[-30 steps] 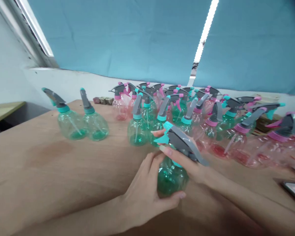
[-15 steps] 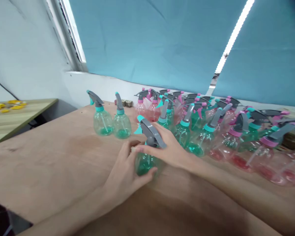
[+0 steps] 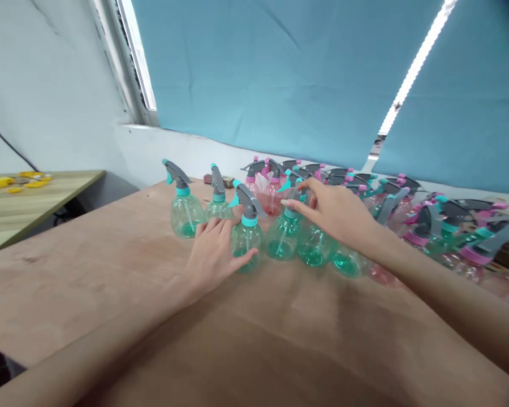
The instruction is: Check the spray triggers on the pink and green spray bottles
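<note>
My left hand (image 3: 215,240) is curled around the body of a green spray bottle (image 3: 251,264), which stands upright with its grey and turquoise sprayer head tilted left. My right hand (image 3: 335,212) pinches the sprayer head of a second green spray bottle (image 3: 283,246) just to the right, thumb near its collar. Its fingers partly hide that head. Behind my left hand stand two more green bottles, a spray bottle (image 3: 186,217) at the far left and another spray bottle (image 3: 217,208) partly covered by my fingers.
Several green and pink spray bottles (image 3: 348,263) crowd the right side of the wooden table (image 3: 110,271), along the wall. Small dark blocks (image 3: 228,182) lie behind. At left is a second table (image 3: 80,183) with yellow pieces (image 3: 0,182). A blue curtain (image 3: 258,73) hangs behind.
My left hand has moved the green bottle forward, beside the others. My right hand has let go of its sprayer head and moved right to the neighbouring bottle. The view has shifted slightly.
</note>
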The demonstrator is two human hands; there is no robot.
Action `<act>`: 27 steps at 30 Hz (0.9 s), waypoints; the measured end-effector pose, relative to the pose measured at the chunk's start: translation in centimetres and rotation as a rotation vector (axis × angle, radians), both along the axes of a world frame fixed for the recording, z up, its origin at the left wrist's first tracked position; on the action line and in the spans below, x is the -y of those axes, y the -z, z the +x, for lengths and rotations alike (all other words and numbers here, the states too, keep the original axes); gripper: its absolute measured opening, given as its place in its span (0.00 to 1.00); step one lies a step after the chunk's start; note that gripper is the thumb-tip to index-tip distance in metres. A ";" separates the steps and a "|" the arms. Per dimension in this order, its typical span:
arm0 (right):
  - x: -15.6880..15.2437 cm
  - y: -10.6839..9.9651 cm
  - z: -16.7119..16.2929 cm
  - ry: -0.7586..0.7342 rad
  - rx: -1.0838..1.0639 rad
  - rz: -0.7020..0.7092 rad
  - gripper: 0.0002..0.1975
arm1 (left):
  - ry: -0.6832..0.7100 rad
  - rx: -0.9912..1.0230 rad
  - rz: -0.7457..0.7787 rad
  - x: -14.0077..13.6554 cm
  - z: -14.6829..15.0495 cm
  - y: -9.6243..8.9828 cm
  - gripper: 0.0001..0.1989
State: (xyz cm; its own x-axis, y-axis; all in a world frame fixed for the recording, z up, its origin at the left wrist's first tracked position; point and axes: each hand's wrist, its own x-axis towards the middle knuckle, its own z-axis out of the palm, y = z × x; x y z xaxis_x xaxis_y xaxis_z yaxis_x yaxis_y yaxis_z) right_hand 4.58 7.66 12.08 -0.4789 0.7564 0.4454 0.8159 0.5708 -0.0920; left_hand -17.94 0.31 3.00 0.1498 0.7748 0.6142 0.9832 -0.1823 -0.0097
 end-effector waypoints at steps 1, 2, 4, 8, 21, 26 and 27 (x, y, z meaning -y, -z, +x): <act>-0.3 0.0 -0.1 0.036 0.024 0.024 0.25 | 0.006 -0.016 -0.001 -0.3 0.0 0.0 0.27; -0.6 0.1 -0.2 0.068 0.034 0.037 0.26 | 0.011 -0.032 0.000 -0.6 -0.1 0.0 0.27; -1.0 0.4 -0.5 0.113 0.025 0.044 0.30 | 0.017 -0.058 0.003 -1.2 -0.1 0.0 0.28; -1.6 1.1 -1.2 0.137 -0.018 0.019 0.35 | 0.031 -0.084 0.011 -2.3 -0.4 0.0 0.29; -1.9 -0.1 -2.2 0.052 0.094 -0.027 0.16 | 0.043 -0.078 0.064 -4.4 -0.7 0.4 0.24; -2.1 -0.3 -2.0 -0.005 0.142 -0.031 0.15 | 0.040 -0.082 0.072 -4.8 -0.7 0.4 0.25; -2.2 -0.3 -1.9 -0.020 0.147 -0.031 0.14 | 0.039 -0.083 0.074 -4.9 -0.6 0.5 0.25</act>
State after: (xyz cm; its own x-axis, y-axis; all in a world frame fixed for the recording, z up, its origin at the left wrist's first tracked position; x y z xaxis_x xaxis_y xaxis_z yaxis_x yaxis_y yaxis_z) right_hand 2.71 9.83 12.37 -0.5519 0.7587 0.3461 0.8107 0.5854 0.0093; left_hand -18.57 5.19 2.55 0.2317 0.7201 0.6541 0.9706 -0.2167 -0.1053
